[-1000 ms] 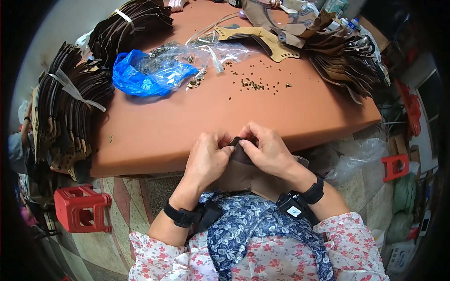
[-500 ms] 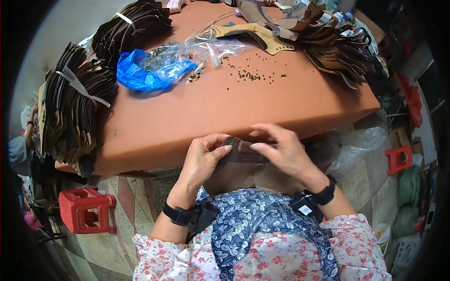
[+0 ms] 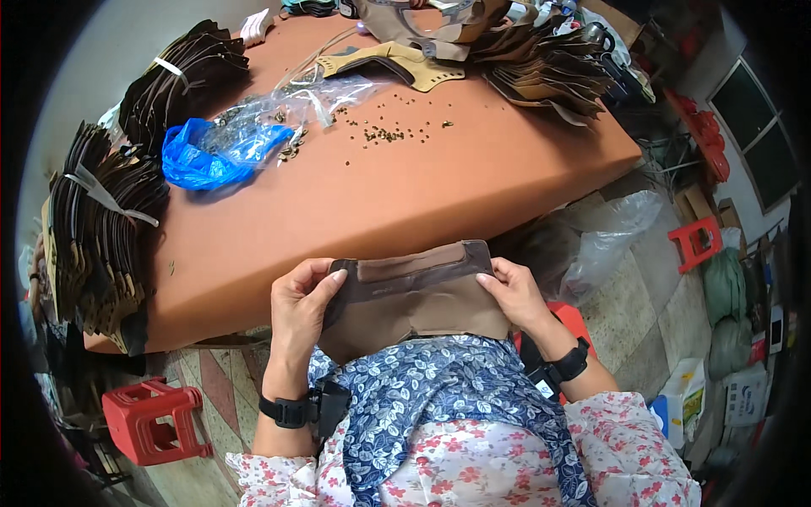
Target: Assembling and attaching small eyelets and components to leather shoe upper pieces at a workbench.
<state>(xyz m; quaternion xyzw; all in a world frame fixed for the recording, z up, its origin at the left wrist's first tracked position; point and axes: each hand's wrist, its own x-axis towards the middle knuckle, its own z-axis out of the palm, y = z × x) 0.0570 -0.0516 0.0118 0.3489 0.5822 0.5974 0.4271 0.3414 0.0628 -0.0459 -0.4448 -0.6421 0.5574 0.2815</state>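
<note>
Between my hands a brown shoe upper piece (image 3: 405, 308) is stretched, with a darker band and a lighter padded strip along its far edge. My left hand (image 3: 297, 297) pinches its left corner, thumb on top. At its right corner my right hand (image 3: 519, 297) grips it the same way. The piece's near edge lies against the blue leaf-patterned apron (image 3: 439, 380) on my lap. Farther off on the table, small brass-coloured metal bits (image 3: 384, 135), perhaps eyelets, lie scattered.
An orange-covered table (image 3: 338, 203) stands in front. Bundled dark shoe pieces (image 3: 97, 228) hang over its left side; more pieces (image 3: 549, 76) are piled at the far right. A blue plastic bag (image 3: 203, 160) lies on it. Red stools (image 3: 156, 422) stand on the floor.
My right hand, apart from the piece before, now grips its right corner. The piece has been spread out wide and faces up. The view has shifted to the right.
</note>
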